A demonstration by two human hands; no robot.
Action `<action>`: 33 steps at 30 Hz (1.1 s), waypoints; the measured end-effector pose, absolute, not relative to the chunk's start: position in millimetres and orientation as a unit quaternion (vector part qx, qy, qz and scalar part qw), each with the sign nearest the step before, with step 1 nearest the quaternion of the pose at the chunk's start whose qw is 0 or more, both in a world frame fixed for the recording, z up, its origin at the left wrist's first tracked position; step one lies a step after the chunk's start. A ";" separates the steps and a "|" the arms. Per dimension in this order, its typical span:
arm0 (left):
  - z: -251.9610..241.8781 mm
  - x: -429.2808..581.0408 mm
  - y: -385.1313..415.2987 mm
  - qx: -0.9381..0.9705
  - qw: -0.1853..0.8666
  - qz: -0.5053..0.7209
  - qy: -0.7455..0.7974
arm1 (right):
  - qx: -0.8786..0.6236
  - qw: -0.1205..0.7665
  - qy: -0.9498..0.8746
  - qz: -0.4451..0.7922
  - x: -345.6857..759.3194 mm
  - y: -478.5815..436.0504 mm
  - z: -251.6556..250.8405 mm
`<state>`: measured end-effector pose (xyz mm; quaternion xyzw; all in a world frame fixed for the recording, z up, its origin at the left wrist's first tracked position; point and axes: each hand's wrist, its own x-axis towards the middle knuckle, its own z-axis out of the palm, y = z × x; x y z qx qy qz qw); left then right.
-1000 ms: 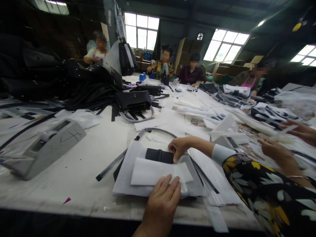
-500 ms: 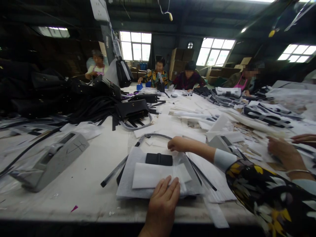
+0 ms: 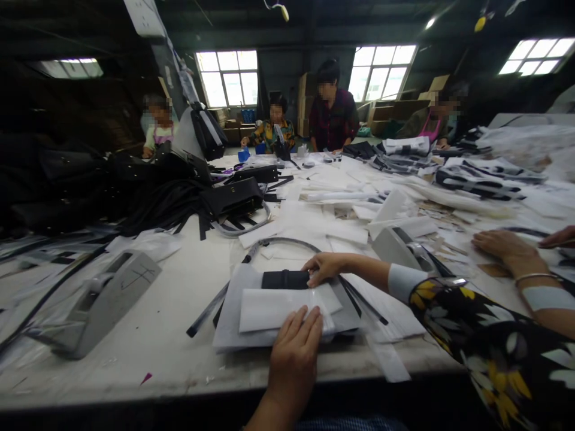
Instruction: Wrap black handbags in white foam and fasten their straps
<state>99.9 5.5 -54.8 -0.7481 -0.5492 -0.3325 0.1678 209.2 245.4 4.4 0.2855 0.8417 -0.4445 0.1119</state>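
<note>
My left hand (image 3: 294, 347) lies flat with fingers stretched on a folded white foam sheet (image 3: 263, 311). Under that is a larger translucent white sheet (image 3: 227, 326) covering a dark, flat item, seemingly a bag, mostly hidden. A plastic-wrapped handle (image 3: 299, 241) arcs behind it, and dark straps stick out at both sides. My right hand (image 3: 326, 266), its arm in a floral sleeve, reaches in from the right. Its fingers pinch at the right end of a black band (image 3: 281, 280) with a narrow loop around it; the fingertips partly cover that end.
Grey tape dispensers stand at left (image 3: 110, 299) and right (image 3: 398, 245). A black handbag (image 3: 236, 196) lies beyond, beside a dark pile of bags (image 3: 67, 185). A co-worker's hand (image 3: 507, 248) with a bracelet works at right. Other people are across the table.
My right hand has come down onto the black band's right end. My left hand stays on the foam sheet. A person across the table has straightened up. The view has shifted slightly.
</note>
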 end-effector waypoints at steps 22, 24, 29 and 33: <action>6.1 11.4 -21.4 -0.832 0.180 -0.102 -0.515 | 0.178 -0.183 0.966 0.033 271.8 92.0 -28.7; 4.6 -6.8 -20.6 -0.826 0.203 -0.071 -0.521 | 0.162 -0.181 0.969 0.033 266.8 104.9 -18.1; -22.3 -15.8 -9.5 -0.779 0.221 -0.113 -0.576 | 0.214 -0.271 0.938 -0.008 256.0 110.3 4.3; -37.6 -10.8 -5.5 -0.765 0.210 -0.143 -0.592 | 0.342 -0.291 0.838 -0.309 247.3 80.3 -10.7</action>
